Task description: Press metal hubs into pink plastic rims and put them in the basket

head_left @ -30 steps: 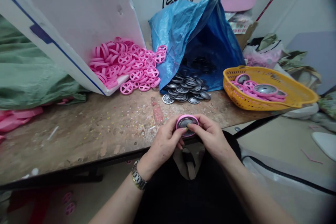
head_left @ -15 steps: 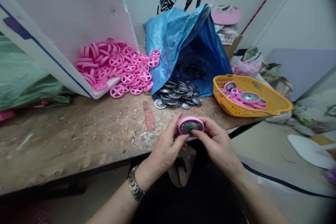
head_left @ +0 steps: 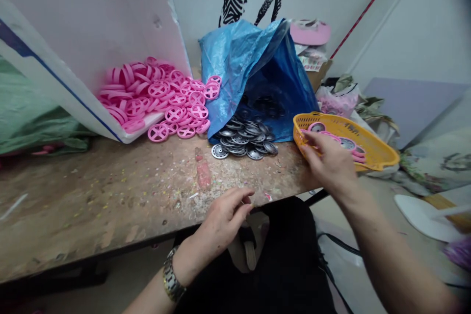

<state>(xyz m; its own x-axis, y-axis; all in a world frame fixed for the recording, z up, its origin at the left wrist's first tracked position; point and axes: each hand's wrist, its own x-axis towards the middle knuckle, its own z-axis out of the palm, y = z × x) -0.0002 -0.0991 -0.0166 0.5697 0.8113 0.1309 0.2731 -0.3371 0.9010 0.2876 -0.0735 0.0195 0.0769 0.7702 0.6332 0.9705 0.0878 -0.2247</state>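
Note:
My right hand [head_left: 329, 159] reaches over the left side of a yellow plastic basket [head_left: 382, 158], its thumb and forefinger apart. Pink rings and grey-faced wheels lie in the basket, one such wheel [head_left: 347, 143] just beyond my knuckles. Part of the contents is hidden under this hand; I see nothing clearly held in it. My left hand [head_left: 230, 211], with a metal watch at the wrist, hovers at the table's front edge. Its fingers are loosely curled, thumb and fingertips apart, with nothing visible between them.
Pink spoked rings [head_left: 158, 89] spill from a white foam box [head_left: 110, 5] on the worn table [head_left: 121, 191]. Grey wheel discs [head_left: 245, 138] pour out of a blue bag [head_left: 231, 54]. Green sheeting [head_left: 33, 108] lies at the left.
My two hands have parted. The pink-rimmed wheel with a grey face that they held together is out of sight. My right hand has moved right to the basket; my left stays near the edge.

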